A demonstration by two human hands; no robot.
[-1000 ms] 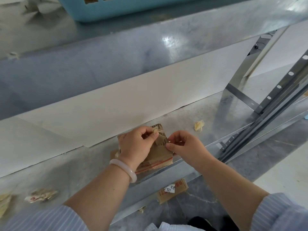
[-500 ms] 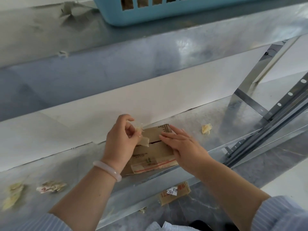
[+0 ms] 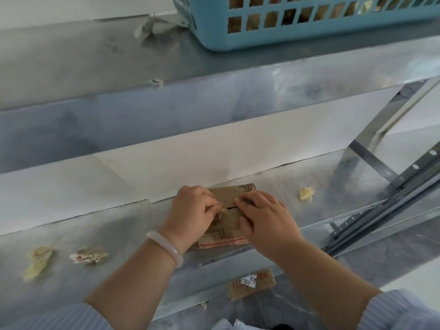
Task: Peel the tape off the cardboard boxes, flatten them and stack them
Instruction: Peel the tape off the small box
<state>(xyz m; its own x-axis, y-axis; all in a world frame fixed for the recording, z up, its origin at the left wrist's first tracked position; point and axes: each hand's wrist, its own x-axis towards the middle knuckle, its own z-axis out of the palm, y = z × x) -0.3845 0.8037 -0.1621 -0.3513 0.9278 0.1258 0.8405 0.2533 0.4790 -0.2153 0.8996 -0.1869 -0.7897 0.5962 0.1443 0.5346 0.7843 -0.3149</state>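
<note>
Head view: cardboard box (image 3: pixel 229 198) lying flat on metal shelf (image 3: pixel 123 232). Left hand (image 3: pixel 193 211) sitting over box's left side, grip pinching curl of tape (image 3: pixel 222 211) at box's middle seam. Right hand (image 3: pixel 264 219) lying over box's right half, grip released, fingers pressing box down. Tape scrap (image 3: pixel 306 194) lying right of box; other scraps (image 3: pixel 89 256) lying well left of box. Blue basket (image 3: pixel 309 36) standing above box.

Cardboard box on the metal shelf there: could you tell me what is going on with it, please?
A person is stripping tape from a small cardboard box lying on the metal shelf. The left hand pinches a strip of tape at the box's seam, while the right hand presses the box down with flat fingers. Crumpled tape scraps lie on the shelf to either side.
</note>
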